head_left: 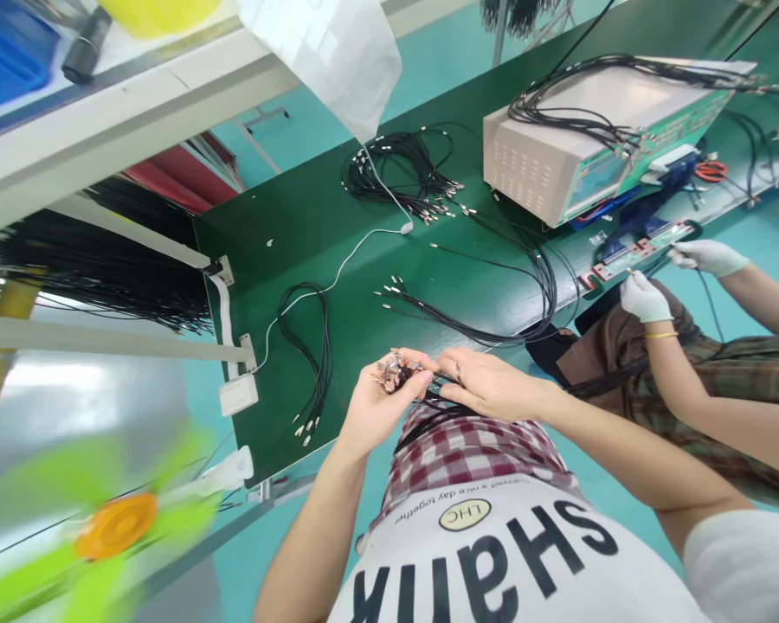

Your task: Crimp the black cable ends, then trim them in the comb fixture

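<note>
My left hand (384,407) is closed around the end of a bundle of black cables, with copper-coloured and silvery terminals (395,370) sticking out between thumb and fingers. Right beside it, my right hand (493,382), with a ring on one finger, grips the same black cables (436,419) just behind the terminals. The cables run down over my lap, partly hidden by my hands. Near the hands on the green table (363,320) lies a loose group of black cables (454,324) with pale tips.
A small cable bundle (325,346) lies left, a larger coil (395,169) farther back. A beige test instrument (525,164) with cables on top stands at the right. A co-worker's gloved hands (646,297) work beside a metal fixture (642,251). A green fan (113,523) spins at lower left.
</note>
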A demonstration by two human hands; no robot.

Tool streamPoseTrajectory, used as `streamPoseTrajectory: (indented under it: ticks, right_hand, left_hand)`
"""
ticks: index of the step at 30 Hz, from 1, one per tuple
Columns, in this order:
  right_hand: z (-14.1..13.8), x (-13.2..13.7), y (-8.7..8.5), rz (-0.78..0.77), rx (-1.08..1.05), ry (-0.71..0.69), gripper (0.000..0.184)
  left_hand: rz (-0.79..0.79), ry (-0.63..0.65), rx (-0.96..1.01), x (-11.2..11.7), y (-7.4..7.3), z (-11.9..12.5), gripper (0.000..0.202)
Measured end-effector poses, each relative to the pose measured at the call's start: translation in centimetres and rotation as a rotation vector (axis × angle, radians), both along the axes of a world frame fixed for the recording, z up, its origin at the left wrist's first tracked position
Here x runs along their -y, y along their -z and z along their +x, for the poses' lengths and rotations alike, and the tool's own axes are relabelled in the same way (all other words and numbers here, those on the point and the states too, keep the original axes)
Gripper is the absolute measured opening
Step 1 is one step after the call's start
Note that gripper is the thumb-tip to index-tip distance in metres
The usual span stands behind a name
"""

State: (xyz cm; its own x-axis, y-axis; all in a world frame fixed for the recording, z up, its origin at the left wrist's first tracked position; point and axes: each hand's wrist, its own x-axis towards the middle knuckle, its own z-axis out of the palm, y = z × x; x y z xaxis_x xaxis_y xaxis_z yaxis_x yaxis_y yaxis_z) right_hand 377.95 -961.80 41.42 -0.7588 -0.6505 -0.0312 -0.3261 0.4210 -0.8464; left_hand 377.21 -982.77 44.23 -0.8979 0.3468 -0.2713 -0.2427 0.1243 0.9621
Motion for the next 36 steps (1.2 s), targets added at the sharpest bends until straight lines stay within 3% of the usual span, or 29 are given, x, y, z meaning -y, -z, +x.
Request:
streamPoseTrajectory:
  ticks: [5, 10, 13, 19, 21, 26, 31, 36]
  right_hand:
    - [0.9, 0.9, 0.7, -0.088, 0.273, -0.066, 0.031]
    - [1.5, 0.8, 1.6, -0.326, 0.404, 0.143, 0.032]
    - [1.2, 0.8, 1.6, -0.409, 0.459, 0.173, 0.034]
    - [0.7, 1.1, 1.6, -0.273, 0.544, 0.056, 0.039]
    - [0.7, 1.0, 1.6, -0.234, 0.549, 0.042, 0.039]
    - [0.8, 0.9, 1.4, -0.157, 0.592, 0.042, 0.041]
    - [0.4, 1.8, 1.0, -0.157, 0.580, 0.039, 0.047]
    - [0.2, 1.7, 1.4, -0.146, 0.519, 0.085, 0.048]
  left_hand:
    - [0.041, -0.028, 0.022, -0.8, -0.4, 0.2, 0.024]
    - [0.050, -0.191, -0.011, -0.5, -0.3, 0.3, 0.056]
    - [0.080, -0.230, 0.017, -0.1, -0.4, 0.4, 0.056]
    - [0.123, -0.195, -0.057, -0.3, -1.3, 0.0, 0.063]
    - [0.118, -0.225, -0.096, -0.4, -1.6, 0.0, 0.052]
    - [-0.089, -0.282, -0.165, -0.5, -1.1, 0.5, 0.033]
    - [-0.255, -0.109, -0.361, -1.4, -0.4, 1.1, 0.025]
    - [-0.349, 0.004, -0.496, -2.1, -0.7, 1.2, 0.017]
